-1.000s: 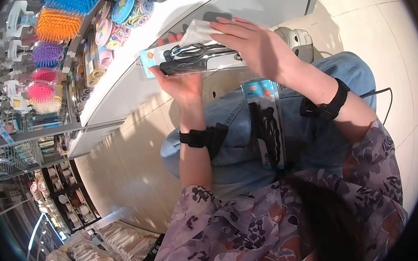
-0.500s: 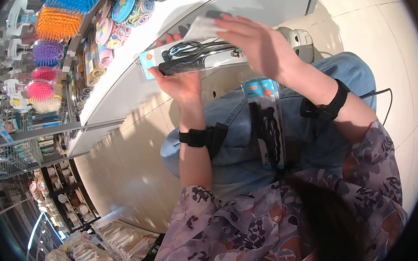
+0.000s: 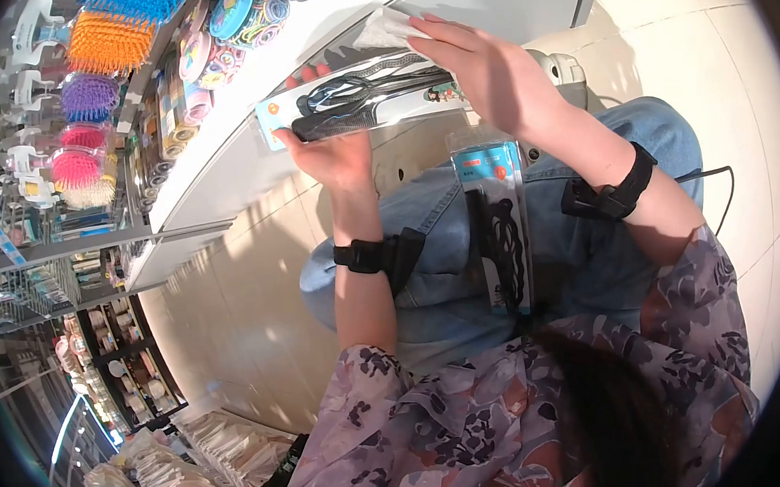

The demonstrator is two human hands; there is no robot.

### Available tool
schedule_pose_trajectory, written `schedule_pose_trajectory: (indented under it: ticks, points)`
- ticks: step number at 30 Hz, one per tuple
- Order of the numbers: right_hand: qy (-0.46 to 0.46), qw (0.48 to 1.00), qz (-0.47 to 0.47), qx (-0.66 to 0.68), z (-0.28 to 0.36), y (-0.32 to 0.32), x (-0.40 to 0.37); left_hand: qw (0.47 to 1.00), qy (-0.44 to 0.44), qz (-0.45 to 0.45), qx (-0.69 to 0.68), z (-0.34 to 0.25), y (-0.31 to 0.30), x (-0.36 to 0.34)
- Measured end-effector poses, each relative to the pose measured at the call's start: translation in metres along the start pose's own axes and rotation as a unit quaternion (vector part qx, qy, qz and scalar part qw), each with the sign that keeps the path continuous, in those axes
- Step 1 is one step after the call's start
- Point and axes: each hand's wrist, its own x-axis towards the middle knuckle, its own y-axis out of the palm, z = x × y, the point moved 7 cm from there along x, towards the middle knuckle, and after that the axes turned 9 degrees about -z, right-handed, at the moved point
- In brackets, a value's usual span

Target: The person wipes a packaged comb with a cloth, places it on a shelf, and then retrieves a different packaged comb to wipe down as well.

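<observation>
My left hand (image 3: 337,157) grips the left end of a clear package of black combs (image 3: 354,117), thumb along the near edge and fingertips showing past the far edge. The package lies slanted over my palm, its light-blue label at the left end. Above its right part, my right hand (image 3: 503,83) has a folded white tissue or cloth (image 3: 390,29) under its fingertips. The fingers are held together, and the cloth hangs off to the left. A second package of black combs (image 3: 501,229), with a blue header, rests on my lap against my jeans.
At the left, a shelf (image 3: 222,162) holds tubs of coloured hair ties (image 3: 259,18). Beside it hang several bright hairbrushes (image 3: 113,43). A pale grey object (image 3: 559,69) stands on the tiled floor beyond my right hand. Pale packaged goods (image 3: 199,453) are at lower left.
My right hand has shifted slightly with the white cloth, which now sits a little higher and more bunched. The package in my left hand has tilted and moved slightly.
</observation>
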Motion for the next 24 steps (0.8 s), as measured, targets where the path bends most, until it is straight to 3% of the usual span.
schedule_pose_trajectory:
  ticks: [1, 3, 4, 6, 10, 12, 13, 15, 16, 18, 23, 24]
  points:
    - [0.0, 1.0, 0.0, 0.0, -0.003, 0.005, -0.002, 1.0, -0.003, 0.005, -0.008, 0.0, 0.0, 0.0]
    - [-0.123, 0.992, 0.006, 0.019, 0.01, 0.015, -0.009, 1.0, 0.004, 0.005, 0.006, -0.002, -0.002, 0.0]
    - [-0.123, 0.992, 0.006, 0.02, 0.014, 0.013, -0.01, 1.0, 0.011, 0.004, 0.02, -0.003, -0.003, 0.0]
    - [-0.19, 0.977, 0.059, 0.079, 0.035, 0.013, -0.019, 1.0, 0.011, 0.004, 0.013, -0.003, -0.005, 0.002]
    - [-0.185, 0.98, 0.015, 0.071, 0.033, 0.013, -0.018, 0.999, 0.026, -0.006, 0.044, -0.001, -0.003, 0.001]
    - [-0.117, 0.991, -0.039, -0.057, 0.017, 0.005, -0.006, 0.999, 0.021, -0.009, 0.039, 0.0, -0.003, 0.001]
    - [-0.118, 0.991, -0.039, -0.058, 0.017, 0.001, -0.004, 0.999, 0.017, -0.012, 0.034, 0.001, -0.004, 0.001]
    - [0.014, 1.0, -0.016, 0.01, 0.002, -0.003, -0.001, 1.0, -0.004, -0.004, -0.004, 0.001, -0.003, 0.001]
    - [0.013, 1.0, -0.016, 0.009, 0.002, -0.001, -0.002, 0.999, -0.026, 0.003, -0.041, 0.003, -0.002, 0.0]
    - [-0.138, 0.99, -0.011, -0.009, 0.022, 0.008, -0.009, 1.0, -0.018, 0.001, -0.016, 0.003, -0.002, 0.0]
    - [-0.172, 0.983, 0.035, 0.056, 0.039, 0.012, -0.019, 1.0, -0.015, 0.004, -0.007, 0.004, -0.001, 0.0]
    - [-0.162, 0.985, 0.049, -0.04, 0.034, 0.014, -0.016, 1.0, -0.008, 0.0, 0.005, 0.004, -0.001, 0.0]
